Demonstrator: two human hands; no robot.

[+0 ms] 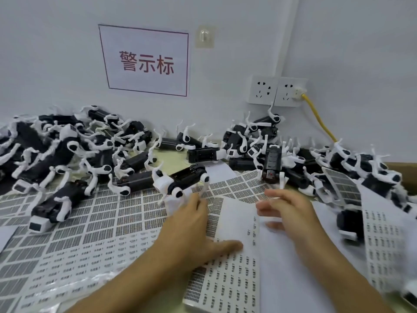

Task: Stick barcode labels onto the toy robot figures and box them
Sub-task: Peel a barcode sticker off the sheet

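1. White wall [338, 41] at the back, carrying a red-bordered sign [144, 61] reading "警示标".
2. Barcode label sheets [108, 213] carpet the worktop; their print is too small to read.
3. Left hand [191, 224] touches a toy robot figure [180, 181], fingers at its white head end; grip unclear. Its black body runs up and right, belly up.
4. Right hand [291, 211] hovers blurred, fingers loosely spread, holding nothing.
5. Piles of figures [67, 150] crowd behind.

Surface [168, 157]: pale, mostly covered.
Label sheets [106, 219]: spread overlapping across the front.
Toy robot figures [67, 150]: black-and-white, heaped along the back by the wall.
Single figure [180, 180]: lies on the sheets.
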